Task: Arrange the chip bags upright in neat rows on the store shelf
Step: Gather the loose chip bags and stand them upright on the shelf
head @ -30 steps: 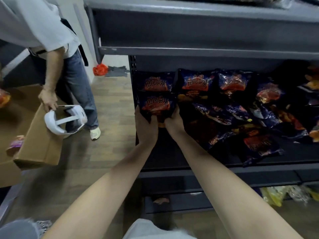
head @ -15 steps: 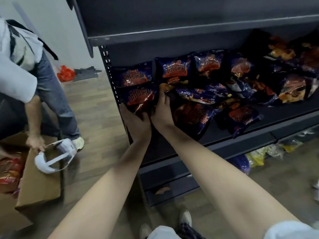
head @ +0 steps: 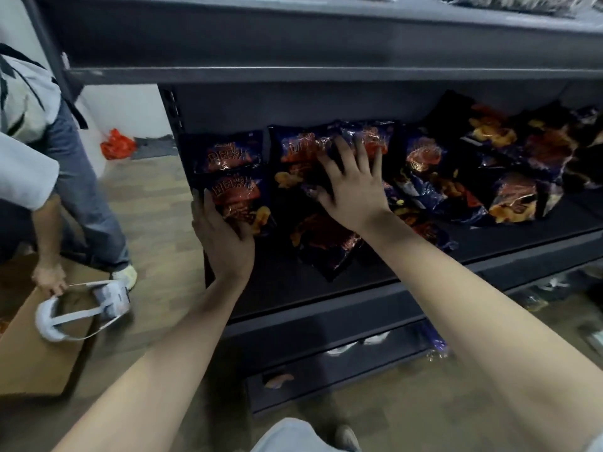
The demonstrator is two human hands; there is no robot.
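Observation:
Dark blue chip bags with red print fill a dark store shelf [head: 293,288]. At the shelf's left end two bags stand upright, one behind the other. My left hand [head: 225,236] holds the front bag [head: 241,197] by its lower left edge. My right hand [head: 352,181] lies with spread fingers on the bags of the second column [head: 300,148]. A fallen bag [head: 326,246] lies flat near the shelf's front, below my right wrist. More bags [head: 512,197] lie jumbled to the right.
Another person [head: 49,158] stands at the left, holding a white headset [head: 81,308] over a cardboard box [head: 39,353]. An upper shelf [head: 326,37] overhangs the bags. A lower shelf holds more packets [head: 535,301]. Wooden floor lies to the left.
My right hand has left the front left bag and moved right and up onto the second column, fingers spread. My left hand stays on the front bag. The view has swung.

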